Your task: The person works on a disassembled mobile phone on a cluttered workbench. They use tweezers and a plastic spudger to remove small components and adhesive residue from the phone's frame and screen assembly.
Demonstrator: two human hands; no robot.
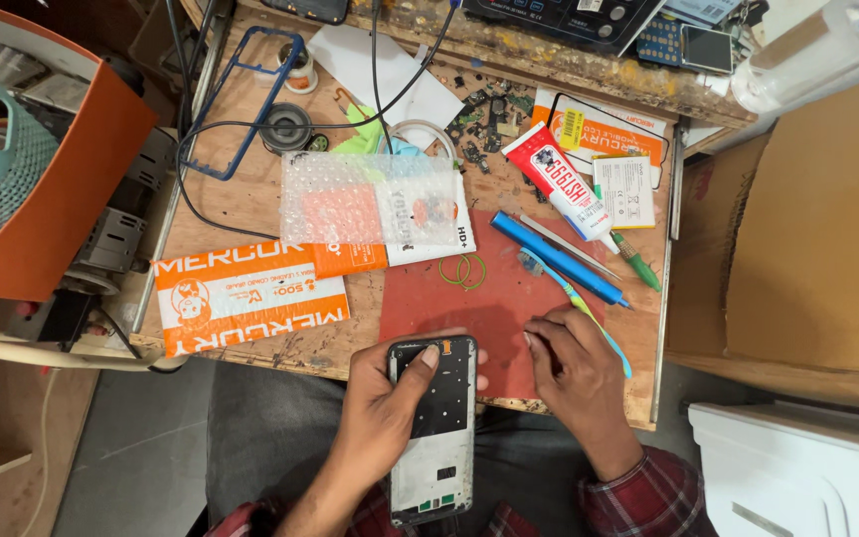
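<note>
We are looking at a scuffed wooden workbench (pixel 241 204) carrying a red rubber mat (pixel 449 308), orange-and-white flat boxes (pixel 251 298), a bubble-wrap pouch (pixel 370 199) and a blue pen-shaped tool (pixel 559 259).
</note>
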